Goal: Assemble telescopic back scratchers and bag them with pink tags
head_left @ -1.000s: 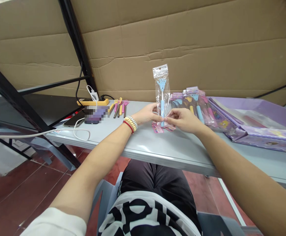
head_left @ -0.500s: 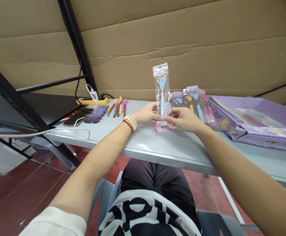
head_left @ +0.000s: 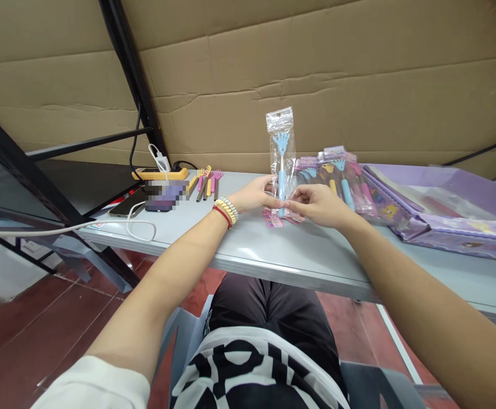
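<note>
A light-blue back scratcher [head_left: 281, 176] with a hand-shaped head stands upright inside a clear plastic bag [head_left: 279, 120]. From the left, my left hand [head_left: 254, 195] pinches the lower part of the bag; some of its fingers are behind it. My right hand [head_left: 318, 204] grips the bag's bottom right side between thumb and fingers. Small pink printed cards [head_left: 274, 218] lie on the table just below the bag. Bagged back scratchers [head_left: 345, 182] in blue, yellow and pink are piled beyond my right hand.
Loose back scratchers [head_left: 207, 183] lie at the left, beside phones [head_left: 128, 204] and a yellow power strip [head_left: 160, 175]. A white cable [head_left: 60, 233] crosses the table's left end. On the right sits an open purple box [head_left: 465, 227]. Cardboard [head_left: 316, 68] stands behind the table.
</note>
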Demonstrator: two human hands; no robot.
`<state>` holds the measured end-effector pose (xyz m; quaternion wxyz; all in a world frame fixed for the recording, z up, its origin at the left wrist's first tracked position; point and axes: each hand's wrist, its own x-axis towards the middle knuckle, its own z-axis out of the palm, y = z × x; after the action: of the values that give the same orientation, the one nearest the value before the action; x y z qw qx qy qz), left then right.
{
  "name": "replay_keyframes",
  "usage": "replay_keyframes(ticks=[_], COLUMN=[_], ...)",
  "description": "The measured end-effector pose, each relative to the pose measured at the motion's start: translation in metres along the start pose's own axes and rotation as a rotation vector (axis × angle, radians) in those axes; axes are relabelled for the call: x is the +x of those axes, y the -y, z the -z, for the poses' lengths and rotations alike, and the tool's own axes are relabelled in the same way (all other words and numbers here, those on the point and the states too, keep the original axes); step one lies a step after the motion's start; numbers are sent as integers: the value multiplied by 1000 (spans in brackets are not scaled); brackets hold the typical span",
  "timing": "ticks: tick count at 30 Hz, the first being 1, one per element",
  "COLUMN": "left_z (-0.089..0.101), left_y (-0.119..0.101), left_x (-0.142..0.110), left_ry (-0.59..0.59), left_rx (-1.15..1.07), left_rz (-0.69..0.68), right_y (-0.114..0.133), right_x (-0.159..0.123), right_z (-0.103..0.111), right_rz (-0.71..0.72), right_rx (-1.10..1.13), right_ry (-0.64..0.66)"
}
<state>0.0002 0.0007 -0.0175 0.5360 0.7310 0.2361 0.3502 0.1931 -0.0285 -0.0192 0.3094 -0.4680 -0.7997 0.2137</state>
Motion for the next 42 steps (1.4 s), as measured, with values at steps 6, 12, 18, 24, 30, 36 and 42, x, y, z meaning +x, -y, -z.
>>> replay_keyframes(ticks=[6, 12, 18, 24, 30, 36, 42], left_z=[-1, -1, -3, -3, -2, -2, -2], left_y=[-1, -1, -3, -3, -2, -1, -2], left_x=[-1, -1, -2, -2, -2, -1, -2], left_ry=[14, -1, 14, 19, 28, 33, 34], left_rx=[-53, -28, -30, -17, -21, -29, -19], left_rz=[53, 66, 72, 91, 85, 94, 103], right_y=[0, 2, 4, 4, 4, 2, 2], right_x=[0, 0, -1, -1, -2, -1, -1], right_z=[0, 1, 1, 1, 2, 1, 2], right_rz=[6, 0, 12, 18, 21, 24, 33], right_rx=[-18, -51, -75, -77, -94, -100, -101], right_ry=[-2, 8, 8, 5, 2, 6, 13])
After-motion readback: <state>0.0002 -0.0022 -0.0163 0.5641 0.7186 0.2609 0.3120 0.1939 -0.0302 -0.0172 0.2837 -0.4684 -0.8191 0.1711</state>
